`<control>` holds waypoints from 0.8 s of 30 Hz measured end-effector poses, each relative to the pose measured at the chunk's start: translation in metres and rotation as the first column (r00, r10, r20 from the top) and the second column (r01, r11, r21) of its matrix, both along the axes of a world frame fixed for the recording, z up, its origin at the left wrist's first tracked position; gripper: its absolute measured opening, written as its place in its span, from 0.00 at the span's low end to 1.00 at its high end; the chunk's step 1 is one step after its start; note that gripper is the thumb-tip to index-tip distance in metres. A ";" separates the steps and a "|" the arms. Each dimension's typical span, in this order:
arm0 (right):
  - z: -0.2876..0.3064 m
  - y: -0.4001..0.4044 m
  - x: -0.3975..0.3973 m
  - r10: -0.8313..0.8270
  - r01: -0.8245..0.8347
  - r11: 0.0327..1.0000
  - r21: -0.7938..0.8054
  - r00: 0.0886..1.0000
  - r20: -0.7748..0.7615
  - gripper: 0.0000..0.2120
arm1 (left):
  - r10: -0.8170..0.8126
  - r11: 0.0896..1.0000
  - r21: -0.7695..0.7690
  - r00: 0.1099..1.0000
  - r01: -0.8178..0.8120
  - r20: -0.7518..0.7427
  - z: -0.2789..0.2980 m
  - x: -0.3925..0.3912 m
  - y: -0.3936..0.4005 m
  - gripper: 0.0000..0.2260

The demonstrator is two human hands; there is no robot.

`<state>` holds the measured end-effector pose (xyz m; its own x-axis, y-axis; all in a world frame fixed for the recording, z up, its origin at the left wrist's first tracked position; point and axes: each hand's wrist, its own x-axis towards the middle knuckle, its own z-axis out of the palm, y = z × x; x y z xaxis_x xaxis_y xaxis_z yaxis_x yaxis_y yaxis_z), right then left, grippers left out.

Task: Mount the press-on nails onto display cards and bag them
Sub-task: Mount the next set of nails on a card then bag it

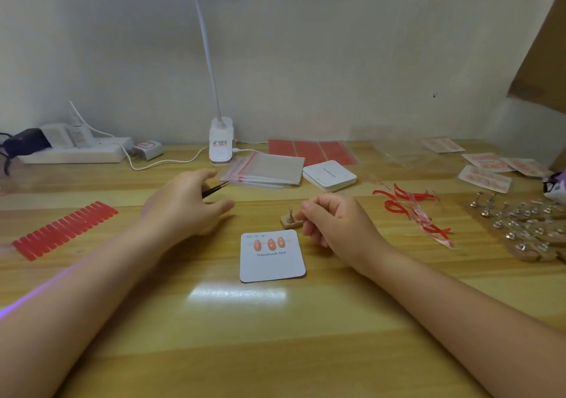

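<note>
The display card (272, 257) lies flat at the table's (275, 336) middle, 3 pink nails (271, 243) along its top edge. Just beyond its upper right corner stands a small wooden nail stand (290, 219), touched by the curled right hand (335, 223). The left hand (183, 204) pinches tweezers (216, 189). Bare wood lies nearer the person.

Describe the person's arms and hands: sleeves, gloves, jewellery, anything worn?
Both forearms are bare as far as the frame shows, with no sleeves in view. The left hand and right hand wear no gloves. No watch, bracelet or ring is visible on either. A thin purple streak of light runs along the left forearm. Fingernails are too small to judge.
</note>
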<state>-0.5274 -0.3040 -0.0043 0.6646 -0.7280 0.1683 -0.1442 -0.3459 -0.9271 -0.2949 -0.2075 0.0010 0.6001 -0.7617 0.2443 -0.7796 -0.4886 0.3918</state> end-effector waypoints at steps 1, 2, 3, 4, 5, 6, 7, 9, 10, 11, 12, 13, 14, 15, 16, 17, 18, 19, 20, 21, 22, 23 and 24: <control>-0.001 -0.001 0.000 -0.002 0.002 1.000 -0.004 1.000 -0.005 0.13 | 0.021 1.000 -0.009 1.000 -0.021 0.011 -0.001 0.000 -0.001 0.33; -0.001 -0.001 0.000 -0.001 0.001 1.000 -0.005 1.000 -0.006 0.13 | 0.052 0.999 -0.010 0.998 -0.052 0.027 -0.002 0.001 -0.001 0.32; -0.001 -0.001 0.000 0.000 0.000 1.000 -0.001 1.000 -0.004 0.13 | 0.088 0.996 0.001 0.995 -0.088 0.053 -0.003 0.003 -0.001 0.30; -0.001 -0.001 0.000 0.002 -0.002 1.000 0.006 1.000 0.003 0.13 | 0.125 0.992 0.018 0.988 -0.127 0.085 -0.004 0.003 0.001 0.28; -0.001 -0.001 0.000 0.004 -0.004 1.000 0.012 1.000 0.011 0.13 | 0.162 0.986 0.026 0.979 -0.166 0.120 -0.005 0.005 0.002 0.25; -0.001 0.000 0.000 0.006 -0.007 1.000 0.015 1.000 0.020 0.13 | 0.188 0.980 0.031 0.970 -0.195 0.153 -0.007 0.005 0.003 0.21; -0.001 0.000 0.000 0.009 -0.010 1.000 0.014 1.000 0.029 0.14 | 0.202 0.976 0.046 0.961 -0.214 0.190 -0.008 0.006 0.004 0.17; 0.000 0.001 0.000 0.018 -0.019 1.000 0.017 0.999 0.047 0.16 | 0.205 0.966 0.100 0.942 -0.238 0.266 -0.011 0.008 0.004 0.13; 0.001 0.002 -0.001 0.026 -0.027 0.999 0.019 0.998 0.053 0.17 | 0.198 0.963 0.117 0.935 -0.241 0.295 -0.012 0.009 0.003 0.12; 0.001 0.001 -0.001 0.038 -0.039 0.999 0.021 0.998 0.056 0.20 | 0.192 0.963 0.123 0.928 -0.242 0.320 -0.012 0.009 0.003 0.12; 0.003 0.002 -0.001 0.054 -0.056 0.998 0.032 0.997 0.062 0.22 | 0.185 0.962 0.124 0.917 -0.242 0.352 -0.012 0.009 0.003 0.13; 0.003 0.001 -0.001 0.072 -0.076 0.996 0.053 0.995 0.074 0.23 | 0.175 0.961 0.130 0.899 -0.245 0.401 -0.012 0.009 0.003 0.14; 0.004 0.001 -0.001 0.093 -0.100 0.992 0.080 0.992 0.088 0.23 | 0.162 0.960 0.135 0.876 -0.247 0.454 -0.013 0.008 0.003 0.14; 0.004 0.000 -0.002 0.114 -0.125 0.987 0.103 0.988 0.104 0.23 | 0.152 0.964 0.119 0.858 -0.239 0.491 -0.013 0.005 0.003 0.14; 0.004 -0.001 -0.002 0.130 -0.145 0.981 0.127 0.985 0.118 0.21 | 0.143 0.977 0.066 0.855 -0.202 0.499 -0.012 0.001 0.004 0.14; 0.004 -0.004 -0.002 0.143 -0.162 0.976 0.149 0.981 0.132 0.17 | 0.124 0.992 -0.029 0.871 -0.126 0.476 -0.009 -0.005 0.005 0.14; 0.003 -0.005 -0.002 0.153 -0.177 0.969 0.175 0.978 0.141 0.13 | 0.078 0.989 -0.150 0.901 -0.015 0.426 -0.005 -0.013 0.005 0.13; 0.003 -0.007 -0.002 0.161 -0.188 0.962 0.196 0.976 0.147 0.11 | -0.005 0.958 -0.266 0.930 0.111 0.367 0.000 -0.024 0.005 0.12; 0.003 -0.009 -0.002 0.162 -0.192 0.958 0.215 0.975 0.149 0.12 | -0.116 0.909 -0.352 0.945 0.225 0.305 0.005 -0.036 0.005 0.11; 0.002 -0.010 -0.002 0.163 -0.196 0.954 0.226 0.975 0.153 0.11 | -0.236 0.860 -0.398 0.941 0.319 0.244 0.011 -0.050 0.005 0.12; 0.003 -0.011 -0.001 0.167 -0.202 0.951 0.234 0.973 0.160 0.11 | -0.341 0.822 -0.417 0.921 0.388 0.186 0.014 -0.063 0.005 0.14; 0.003 -0.010 -0.001 0.174 -0.211 0.948 0.237 0.971 0.166 0.12 | -0.413 0.794 -0.430 0.900 0.429 0.135 0.015 -0.075 0.005 0.17; 0.004 -0.010 0.000 0.182 -0.219 0.946 0.240 0.969 0.166 0.14 | -0.453 0.777 -0.445 0.886 0.446 0.097 0.014 -0.085 0.005 0.18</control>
<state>-0.5278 -0.3137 -0.0007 0.7845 -0.6126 0.0966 0.0411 -0.1041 -0.9937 -0.3799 -0.2021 0.0145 0.2231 -0.7563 0.6150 -0.8594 0.1451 0.4902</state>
